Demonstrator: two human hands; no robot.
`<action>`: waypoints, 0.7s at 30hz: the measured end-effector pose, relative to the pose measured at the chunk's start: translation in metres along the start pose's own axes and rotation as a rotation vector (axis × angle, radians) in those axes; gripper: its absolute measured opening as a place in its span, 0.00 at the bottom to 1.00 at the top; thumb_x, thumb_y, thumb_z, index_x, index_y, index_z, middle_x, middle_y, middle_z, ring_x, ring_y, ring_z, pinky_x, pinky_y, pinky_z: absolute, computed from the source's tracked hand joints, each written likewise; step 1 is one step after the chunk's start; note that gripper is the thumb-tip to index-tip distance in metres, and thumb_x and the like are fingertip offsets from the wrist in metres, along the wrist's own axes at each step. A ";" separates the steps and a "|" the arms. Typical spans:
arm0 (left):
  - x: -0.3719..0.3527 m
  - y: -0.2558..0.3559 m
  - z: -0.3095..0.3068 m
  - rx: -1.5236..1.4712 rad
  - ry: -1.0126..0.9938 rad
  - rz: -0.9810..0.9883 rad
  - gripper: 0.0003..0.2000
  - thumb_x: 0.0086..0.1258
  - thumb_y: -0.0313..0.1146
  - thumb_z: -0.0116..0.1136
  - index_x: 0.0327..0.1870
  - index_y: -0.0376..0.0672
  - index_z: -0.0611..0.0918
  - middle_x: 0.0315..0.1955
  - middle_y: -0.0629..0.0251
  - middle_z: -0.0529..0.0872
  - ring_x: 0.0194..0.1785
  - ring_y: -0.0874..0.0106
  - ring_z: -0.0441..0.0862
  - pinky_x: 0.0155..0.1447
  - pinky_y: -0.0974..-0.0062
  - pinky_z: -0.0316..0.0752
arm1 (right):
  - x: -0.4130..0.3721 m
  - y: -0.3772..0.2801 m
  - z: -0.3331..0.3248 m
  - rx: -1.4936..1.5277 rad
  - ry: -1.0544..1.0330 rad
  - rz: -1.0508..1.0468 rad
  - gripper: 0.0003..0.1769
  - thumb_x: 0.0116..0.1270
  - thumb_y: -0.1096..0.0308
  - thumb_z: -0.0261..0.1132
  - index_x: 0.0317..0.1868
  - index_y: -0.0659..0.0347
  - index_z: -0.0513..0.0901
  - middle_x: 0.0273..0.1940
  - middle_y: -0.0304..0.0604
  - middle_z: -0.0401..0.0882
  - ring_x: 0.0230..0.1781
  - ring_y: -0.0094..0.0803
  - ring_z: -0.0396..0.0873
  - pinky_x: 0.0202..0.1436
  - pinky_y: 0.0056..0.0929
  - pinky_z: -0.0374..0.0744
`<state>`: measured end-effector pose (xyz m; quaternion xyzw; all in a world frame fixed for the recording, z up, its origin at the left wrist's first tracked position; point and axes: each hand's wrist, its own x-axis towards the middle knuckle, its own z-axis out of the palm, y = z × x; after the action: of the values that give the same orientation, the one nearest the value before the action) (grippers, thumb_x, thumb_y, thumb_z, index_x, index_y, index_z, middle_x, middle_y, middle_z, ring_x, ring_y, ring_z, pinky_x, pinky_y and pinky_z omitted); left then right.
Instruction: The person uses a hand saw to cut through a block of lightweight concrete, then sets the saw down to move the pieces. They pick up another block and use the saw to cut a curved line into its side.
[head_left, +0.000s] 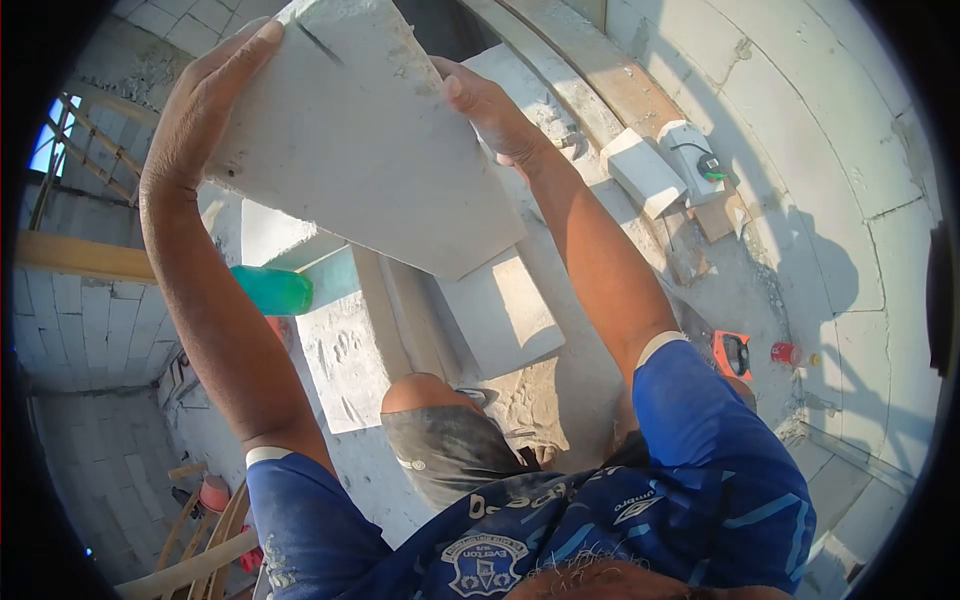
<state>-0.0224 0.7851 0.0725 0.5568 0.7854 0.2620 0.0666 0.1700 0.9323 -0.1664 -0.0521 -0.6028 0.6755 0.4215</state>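
A large pale block point(350, 140) is held up at the top of the view, tilted, between my two hands. My left hand point(215, 95) grips its left edge, with the thumb pressed along the upper corner. On the other side, my right hand point(485, 110) clasps the right edge, thumb on the near face. The fingers behind the block are partly hidden. Below it lie another pale block point(505, 310) and a block with a marked face point(345, 345). A green bottle point(275, 290) rests to the left of these.
Two small white blocks, one point(643, 172) beside another point(690, 160) with a dark and green item on it, stand at the right. An orange-handled tool point(732, 353) and a red can point(785, 352) lie near the right wall point(860, 250). Wooden poles point(215, 540) lean at lower left.
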 end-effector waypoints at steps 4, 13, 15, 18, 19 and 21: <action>-0.037 -0.014 -0.003 -0.171 0.505 0.218 0.35 0.81 0.66 0.52 0.71 0.43 0.85 0.67 0.46 0.84 0.77 0.52 0.75 0.80 0.49 0.64 | 0.005 0.000 0.011 -0.121 0.032 0.028 0.72 0.54 0.31 0.83 0.86 0.65 0.58 0.76 0.67 0.71 0.79 0.55 0.69 0.82 0.46 0.68; -0.083 -0.170 0.201 -1.354 0.385 -0.338 0.29 0.83 0.56 0.53 0.74 0.43 0.75 0.67 0.63 0.80 0.70 0.63 0.79 0.70 0.59 0.77 | -0.055 -0.030 0.030 0.039 0.011 0.114 0.68 0.55 0.29 0.81 0.86 0.60 0.63 0.80 0.62 0.66 0.85 0.54 0.60 0.87 0.52 0.58; -0.092 -0.147 0.209 -1.343 0.385 -0.298 0.28 0.83 0.54 0.53 0.73 0.42 0.74 0.65 0.62 0.81 0.68 0.61 0.81 0.69 0.57 0.79 | -0.063 -0.016 0.038 0.112 0.055 0.058 0.66 0.59 0.37 0.82 0.87 0.61 0.58 0.82 0.59 0.65 0.85 0.49 0.60 0.87 0.46 0.59; -0.099 -0.135 0.211 -1.318 0.351 -0.175 0.27 0.83 0.51 0.53 0.73 0.42 0.74 0.63 0.60 0.83 0.66 0.59 0.83 0.68 0.55 0.82 | -0.089 -0.018 0.034 0.078 0.128 -0.069 0.66 0.61 0.46 0.85 0.88 0.62 0.54 0.83 0.54 0.64 0.84 0.42 0.62 0.86 0.41 0.59; -0.100 -0.136 0.211 -1.301 0.305 -0.130 0.26 0.83 0.51 0.53 0.73 0.42 0.75 0.63 0.60 0.83 0.66 0.58 0.83 0.67 0.54 0.84 | -0.096 -0.022 0.031 -0.021 0.171 -0.104 0.67 0.60 0.48 0.86 0.88 0.63 0.54 0.82 0.52 0.65 0.83 0.41 0.62 0.86 0.41 0.58; -0.117 -0.133 0.216 -1.277 0.297 -0.096 0.26 0.84 0.50 0.52 0.73 0.41 0.74 0.64 0.59 0.83 0.66 0.57 0.84 0.67 0.53 0.84 | -0.114 -0.026 0.030 0.048 0.154 -0.083 0.68 0.59 0.47 0.87 0.88 0.64 0.53 0.81 0.52 0.65 0.82 0.41 0.63 0.85 0.40 0.61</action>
<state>-0.0048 0.7196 -0.1982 0.3300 0.5001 0.7476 0.2864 0.2388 0.8347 -0.1865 -0.0690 -0.5537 0.6658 0.4954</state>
